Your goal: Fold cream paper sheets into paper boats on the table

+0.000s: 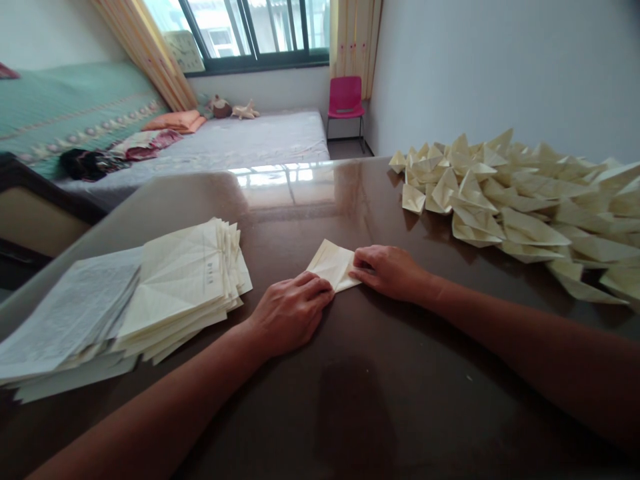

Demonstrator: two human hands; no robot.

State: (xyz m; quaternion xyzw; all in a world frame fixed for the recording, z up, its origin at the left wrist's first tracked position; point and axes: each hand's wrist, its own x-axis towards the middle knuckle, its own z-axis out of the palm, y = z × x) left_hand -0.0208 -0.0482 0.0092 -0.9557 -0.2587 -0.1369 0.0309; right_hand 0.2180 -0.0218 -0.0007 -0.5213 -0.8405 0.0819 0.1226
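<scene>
A small piece of folded cream paper [330, 263] lies on the dark glossy table between my hands, with crease lines across it. My left hand [295, 310] rests on the table, its fingers bent together on the paper's near left corner. At the paper's right side, my right hand [383, 270] pinches the edge between thumb and curled fingers. Part of the paper is hidden under the fingers of each hand.
Left of my arm lies a stack of creased cream sheets [175, 273] beside printed grey sheets [75, 310]. Many folded paper boats [520, 193] are heaped at the table's right. Beyond the table [280, 220] are a bed [280, 137] and a pink chair [345, 97].
</scene>
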